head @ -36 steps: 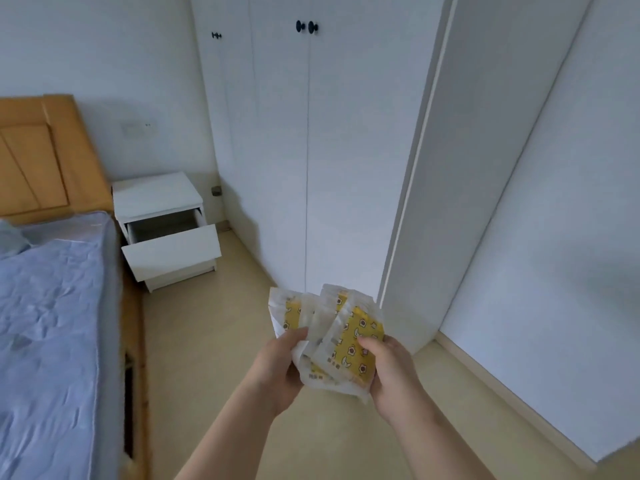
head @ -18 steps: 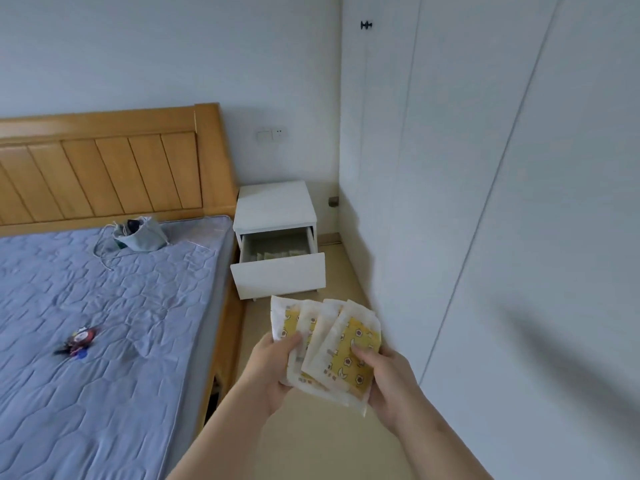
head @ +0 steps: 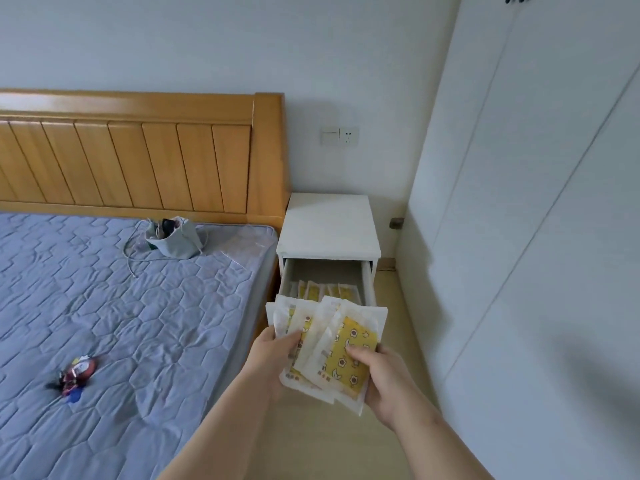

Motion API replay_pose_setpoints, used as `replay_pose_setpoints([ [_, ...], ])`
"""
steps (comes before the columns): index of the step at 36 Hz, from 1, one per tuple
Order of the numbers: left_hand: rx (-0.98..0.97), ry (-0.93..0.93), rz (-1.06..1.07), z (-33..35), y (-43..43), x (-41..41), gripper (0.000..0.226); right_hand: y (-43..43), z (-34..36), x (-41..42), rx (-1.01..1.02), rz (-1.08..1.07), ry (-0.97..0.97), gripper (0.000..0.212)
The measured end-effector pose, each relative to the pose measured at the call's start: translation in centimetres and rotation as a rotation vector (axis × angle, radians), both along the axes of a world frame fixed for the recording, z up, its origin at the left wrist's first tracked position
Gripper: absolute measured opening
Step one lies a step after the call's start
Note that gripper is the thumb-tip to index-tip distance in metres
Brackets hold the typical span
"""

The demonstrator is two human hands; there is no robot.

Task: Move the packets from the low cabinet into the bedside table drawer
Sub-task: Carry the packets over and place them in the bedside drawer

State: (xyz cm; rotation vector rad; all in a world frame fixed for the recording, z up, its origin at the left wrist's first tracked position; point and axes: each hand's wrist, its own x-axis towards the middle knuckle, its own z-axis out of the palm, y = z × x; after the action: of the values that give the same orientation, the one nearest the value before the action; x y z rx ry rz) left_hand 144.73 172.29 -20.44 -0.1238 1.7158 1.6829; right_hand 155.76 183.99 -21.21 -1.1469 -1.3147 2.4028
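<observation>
Both hands carry a fanned stack of white-edged, yellow-patterned flat packets [head: 346, 344] in mid-air, just short of the front edge of the pulled-out drawer [head: 367, 285] of the white box-shaped bedside table [head: 329, 226]. The fan, as I judge it, lets the whole lot travel in one trip and go down flat rather than edge-on. Left hand [head: 273, 355]: thumb on the front near the stack's left edge, fingers behind it and hidden. Right hand [head: 388, 379]: thumb pressed on the yellow face of the top packet, fingers wrapped behind the lower right corner. Both grips are closed tight on the paper, with no gap showing. More yellow packets of the same kind [head: 322, 291] lie in a row on the drawer's floor towards its front edge, so part of the transfer looks done. The drawer front is hidden behind the stack, and the low cabinet is not in view. Likely next move: lower the stack over the front edge onto the row.
</observation>
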Motion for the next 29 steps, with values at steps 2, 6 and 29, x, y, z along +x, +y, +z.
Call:
replay_pose_setpoints([
  [2, -0.031, 0.014, 0.019, 0.0, 1.7, -3.1, 0.006, 1.4, -0.4, -3.1, 0.012, -0.007, -0.029, 0.023],
  [6, -0.076, 0.050, -0.005, -0.1, 6.7, -11.4, 0.002, 5.5, -0.7, -11.0, -0.005, -0.048, -0.056, 0.027],
  [29, -0.374, -0.071, -0.017, -13.0, 29.1, -33.8, 0.015, 28.3, -13.6, -34.4, -0.060, 0.077, -0.286, 0.018],
])
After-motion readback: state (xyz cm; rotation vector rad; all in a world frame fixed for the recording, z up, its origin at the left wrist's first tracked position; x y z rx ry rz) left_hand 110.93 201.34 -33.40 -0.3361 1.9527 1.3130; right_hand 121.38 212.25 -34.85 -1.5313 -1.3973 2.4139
